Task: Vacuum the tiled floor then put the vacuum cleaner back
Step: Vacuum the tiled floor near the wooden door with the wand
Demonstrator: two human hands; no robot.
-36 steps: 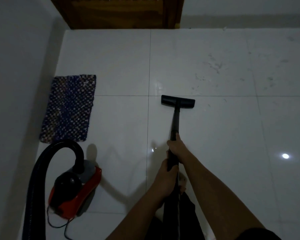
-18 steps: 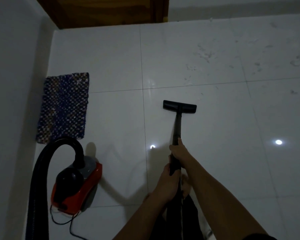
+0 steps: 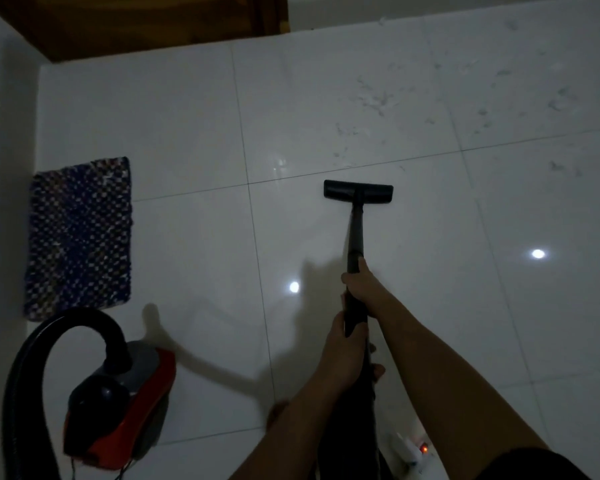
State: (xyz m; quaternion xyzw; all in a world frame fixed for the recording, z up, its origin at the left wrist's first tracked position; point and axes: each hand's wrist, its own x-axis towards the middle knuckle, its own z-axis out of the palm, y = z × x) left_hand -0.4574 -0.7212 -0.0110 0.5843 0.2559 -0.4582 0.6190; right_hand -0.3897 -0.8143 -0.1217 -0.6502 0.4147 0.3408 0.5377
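Both hands grip the black vacuum wand [image 3: 356, 233]. My right hand [image 3: 362, 285] is wrapped round it higher up, and my left hand [image 3: 343, 348] holds it lower, closer to my body. The wand ends in a flat black floor nozzle [image 3: 358, 192] resting on the white tiled floor [image 3: 430, 306], just below a grout line. The red and grey vacuum cleaner body [image 3: 118, 410] sits on the floor at lower left, with its black hose [image 3: 32, 358] arching up and over. Bits of dust and debris [image 3: 378, 102] lie scattered on the tiles beyond the nozzle.
A blue and white woven mat [image 3: 80, 233] lies by the left wall [image 3: 0, 202]. A wooden door [image 3: 146, 22] closes the far end. A white object with a small orange light [image 3: 413, 448] lies near my feet. Ceiling lights reflect off the tiles.
The view has shifted rightward and the nozzle has slid slightly right across the tile. Both hands keep the same grip on the wand. The vacuum body stays in place.
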